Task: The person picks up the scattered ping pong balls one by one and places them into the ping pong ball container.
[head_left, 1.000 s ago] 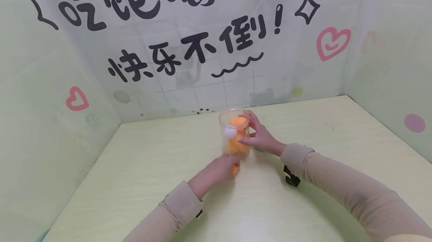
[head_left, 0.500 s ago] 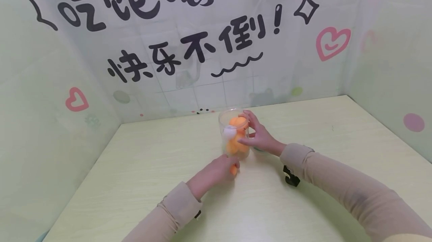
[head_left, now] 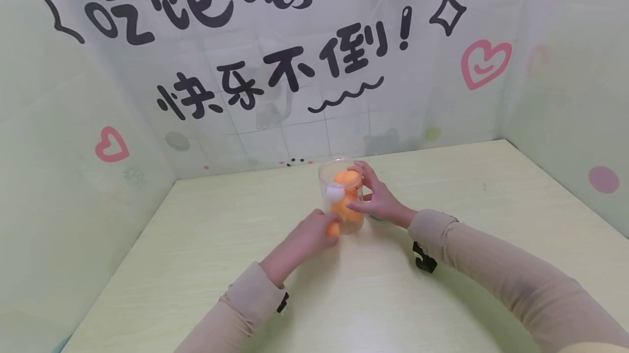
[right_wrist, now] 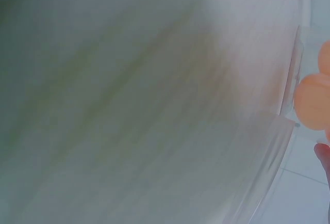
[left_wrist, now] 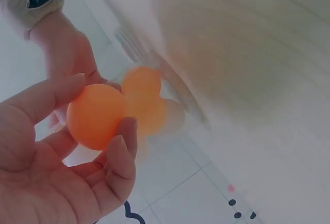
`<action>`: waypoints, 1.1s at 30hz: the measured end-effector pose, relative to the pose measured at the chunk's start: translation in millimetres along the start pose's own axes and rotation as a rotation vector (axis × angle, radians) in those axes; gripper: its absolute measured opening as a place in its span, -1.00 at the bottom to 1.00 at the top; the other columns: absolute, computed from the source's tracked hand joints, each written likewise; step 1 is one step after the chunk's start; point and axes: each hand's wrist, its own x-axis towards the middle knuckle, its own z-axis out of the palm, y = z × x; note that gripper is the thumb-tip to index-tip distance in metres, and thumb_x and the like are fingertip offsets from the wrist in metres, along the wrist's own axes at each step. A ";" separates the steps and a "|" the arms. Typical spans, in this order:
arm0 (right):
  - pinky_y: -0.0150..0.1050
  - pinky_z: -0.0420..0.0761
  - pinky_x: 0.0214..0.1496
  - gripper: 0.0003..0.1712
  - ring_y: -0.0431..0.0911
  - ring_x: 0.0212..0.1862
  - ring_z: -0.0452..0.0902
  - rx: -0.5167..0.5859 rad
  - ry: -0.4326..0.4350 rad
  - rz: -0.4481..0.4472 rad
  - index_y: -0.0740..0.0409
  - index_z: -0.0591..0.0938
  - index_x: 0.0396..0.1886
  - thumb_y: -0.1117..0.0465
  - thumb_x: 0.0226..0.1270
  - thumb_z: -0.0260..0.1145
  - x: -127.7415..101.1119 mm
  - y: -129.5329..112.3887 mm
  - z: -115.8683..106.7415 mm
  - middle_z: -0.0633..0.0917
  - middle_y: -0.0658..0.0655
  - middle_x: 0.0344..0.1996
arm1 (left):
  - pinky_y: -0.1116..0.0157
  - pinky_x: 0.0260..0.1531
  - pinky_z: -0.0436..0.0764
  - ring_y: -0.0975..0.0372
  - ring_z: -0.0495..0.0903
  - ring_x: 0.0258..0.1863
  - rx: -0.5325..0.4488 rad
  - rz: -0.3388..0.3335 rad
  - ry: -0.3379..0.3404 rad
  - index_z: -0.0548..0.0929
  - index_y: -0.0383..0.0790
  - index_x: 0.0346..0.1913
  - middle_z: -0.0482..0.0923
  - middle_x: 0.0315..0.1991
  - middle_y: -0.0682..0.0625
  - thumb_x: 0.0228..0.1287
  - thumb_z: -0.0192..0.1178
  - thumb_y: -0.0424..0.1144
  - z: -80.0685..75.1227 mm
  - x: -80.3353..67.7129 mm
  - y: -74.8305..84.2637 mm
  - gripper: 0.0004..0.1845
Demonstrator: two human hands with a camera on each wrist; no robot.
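Note:
A clear plastic jar (head_left: 341, 194) stands upright in the middle of the table (head_left: 206, 243), holding several orange balls and one white ball (head_left: 335, 193). My right hand (head_left: 375, 195) grips the jar's right side, fingers curled round it. My left hand (head_left: 308, 235) holds an orange ball (head_left: 334, 227) just off the table, by the jar's lower left side. In the left wrist view the fingertips (left_wrist: 121, 144) pinch that orange ball (left_wrist: 95, 115), with the blurred jar (left_wrist: 154, 100) behind it. The right wrist view is mostly blur, with an orange ball (right_wrist: 313, 108) at its right edge.
Pale green walls with black lettering and pink hearts (head_left: 484, 62) close in the table at the back and both sides. A black clip (head_left: 424, 262) hangs under my right sleeve. Bare tabletop lies left, right and in front of the jar.
My left hand has lifted the orange ball up off the table and toward the jar's lower side. The right hand and the jar have stayed put.

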 end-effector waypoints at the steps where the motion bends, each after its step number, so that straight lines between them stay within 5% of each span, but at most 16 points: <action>1: 0.06 0.52 -0.03 -0.02 0.21 0.25 0.24 0.001 0.001 -0.001 0.10 -0.03 0.37 0.34 0.06 0.36 0.0 -0.2 -0.1 0.22 0.20 0.32 | 0.29 -0.40 0.43 0.17 0.38 -0.38 -0.009 -0.003 0.009 0.53 -0.21 0.05 0.44 -0.24 -0.09 0.10 0.21 -0.33 -1.6 0.3 -0.1 -0.61; 24: 0.09 0.51 -0.02 -0.02 0.19 0.24 0.24 0.010 -0.001 0.020 0.04 -0.02 0.38 0.34 0.06 0.36 1.3 -1.2 -0.5 0.22 0.16 0.33 | 0.20 -0.19 0.52 0.12 0.43 -0.27 -0.103 -0.035 0.150 0.49 -0.31 0.04 0.48 -0.14 -0.14 0.09 0.25 -0.36 -40.1 -4.9 10.1 -0.59; 33: 0.09 0.51 -0.01 -0.02 0.19 0.25 0.23 0.013 -0.005 0.015 0.02 -0.02 0.37 0.34 0.07 0.36 0.5 -3.8 0.0 0.21 0.17 0.33 | 0.22 -0.24 0.51 0.10 0.44 -0.24 -0.163 -0.025 0.260 0.45 -0.32 0.02 0.47 -0.12 -0.14 0.08 0.26 -0.37 -54.4 -4.5 14.8 -0.59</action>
